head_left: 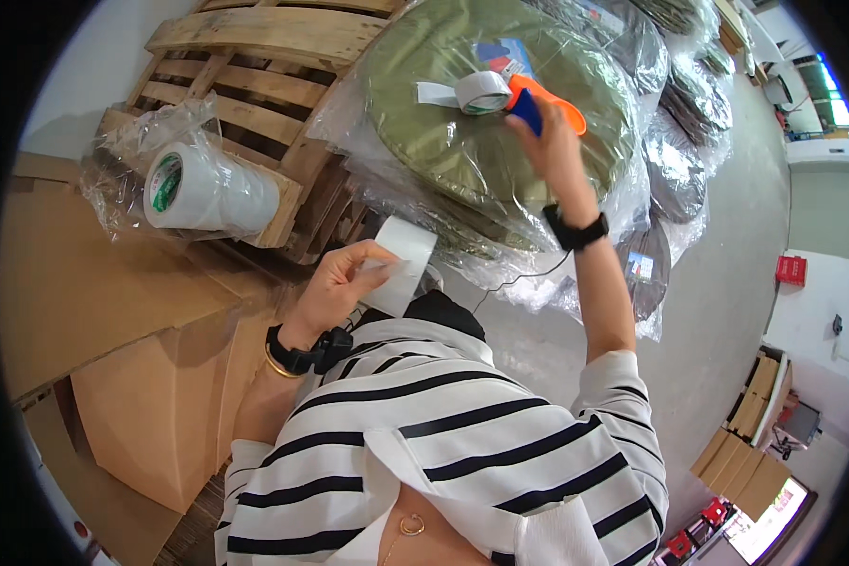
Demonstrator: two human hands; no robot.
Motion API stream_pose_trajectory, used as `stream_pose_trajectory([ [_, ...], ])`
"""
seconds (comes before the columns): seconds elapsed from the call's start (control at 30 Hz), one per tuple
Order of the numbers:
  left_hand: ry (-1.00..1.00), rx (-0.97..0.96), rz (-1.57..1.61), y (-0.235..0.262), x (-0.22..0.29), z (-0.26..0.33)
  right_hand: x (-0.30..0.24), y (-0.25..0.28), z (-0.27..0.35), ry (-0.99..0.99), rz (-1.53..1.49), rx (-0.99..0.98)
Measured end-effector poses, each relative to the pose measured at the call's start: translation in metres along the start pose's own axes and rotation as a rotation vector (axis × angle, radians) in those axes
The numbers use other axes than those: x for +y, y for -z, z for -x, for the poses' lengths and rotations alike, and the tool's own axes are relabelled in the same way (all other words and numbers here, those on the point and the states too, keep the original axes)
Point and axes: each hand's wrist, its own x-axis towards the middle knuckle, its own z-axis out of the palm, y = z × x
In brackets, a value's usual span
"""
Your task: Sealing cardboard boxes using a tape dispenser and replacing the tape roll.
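Between the fingertips and thumb of my left hand [340, 283] is a white strip of tape [407, 253], held in front of my waist. My right hand [555, 151] reaches forward, slightly blurred, its fingers closed around the blue part of what looks like an orange hand tape dispenser [549, 102]. A roll of white tape [486, 92] sits at the dispenser's left, a loose end sticking out to the left. Both lie over a round, flat olive-green bundle [424, 132] wrapped in clear plastic. The exact grip of the right fingers is partly hidden.
Left of the bundle, several wide tape rolls [222, 193] in clear plastic rest by wooden pallets [264, 38]. Cardboard boxes [151, 406] stand at my left. More plastic-wrapped bundles [679, 179] line the right side. A thin dark cable [524, 278] runs near my right forearm.
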Motion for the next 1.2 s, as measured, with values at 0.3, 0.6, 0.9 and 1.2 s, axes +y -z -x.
stream_pose_trajectory([
  [0.3,-0.151,0.330,-0.030,0.000,0.005,0.027,0.179,-0.062,-0.048,-0.115,0.066,-0.490],
  [0.6,-0.303,0.586,-0.082,0.000,0.013,0.015,0.225,-0.040,0.025,-1.023,-1.258,-0.276],
  [0.9,-0.425,0.489,-0.025,-0.003,0.023,-0.013,0.059,0.013,0.092,-0.703,-1.329,-0.323],
  [1.2,-0.690,0.348,-0.413,-0.019,0.051,-0.043,-0.129,0.020,0.122,-0.293,-0.925,-0.072],
])
